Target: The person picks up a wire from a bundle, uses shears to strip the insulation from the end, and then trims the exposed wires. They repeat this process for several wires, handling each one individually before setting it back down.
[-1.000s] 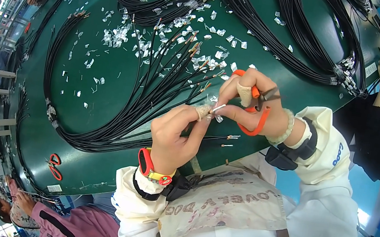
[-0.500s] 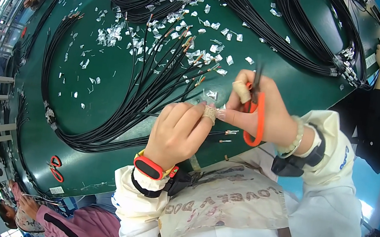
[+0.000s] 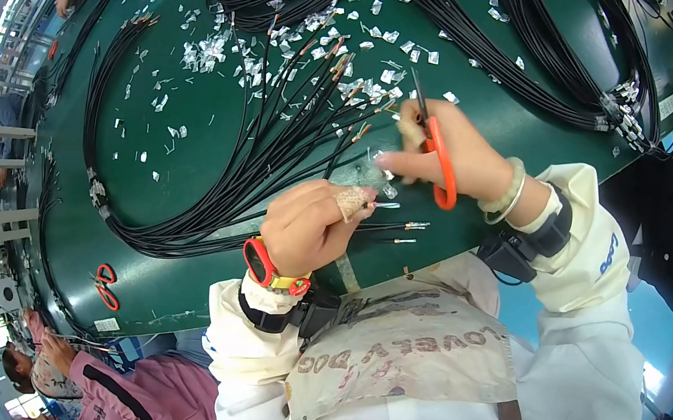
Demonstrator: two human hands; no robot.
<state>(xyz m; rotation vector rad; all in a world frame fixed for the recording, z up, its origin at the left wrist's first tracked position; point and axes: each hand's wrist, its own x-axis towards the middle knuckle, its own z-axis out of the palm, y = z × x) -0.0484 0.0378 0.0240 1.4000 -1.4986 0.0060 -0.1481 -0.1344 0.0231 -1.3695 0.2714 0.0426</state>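
Observation:
My left hand (image 3: 307,225), taped on a finger, is closed in a pinch on a black cable; the cable's silvery stripped end (image 3: 387,205) pokes out past the fingertips. Above it and to the right, my right hand (image 3: 466,152) holds orange-handled scissors (image 3: 443,170), blades pointing up and away. Its thumb reaches out over small clear scraps (image 3: 385,184) and is slightly blurred. To the left, a fan of black cables (image 3: 272,141) lies on the green table (image 3: 162,292), several with coloured wire ends exposed. A few silver-tipped cable ends (image 3: 410,225) lie right of my left hand.
Foil-like scraps (image 3: 207,55) litter the table's far part. Coiled cable bundles (image 3: 501,77) lie at the back and right. A second pair of orange scissors (image 3: 107,285) rests near the left front edge. Co-workers sit at left, far left and right, including one in a pink sleeve (image 3: 136,399).
My right hand with the scissors has lifted up and away from my left hand, which it touched before. The silvery cable end at my left fingertips now shows.

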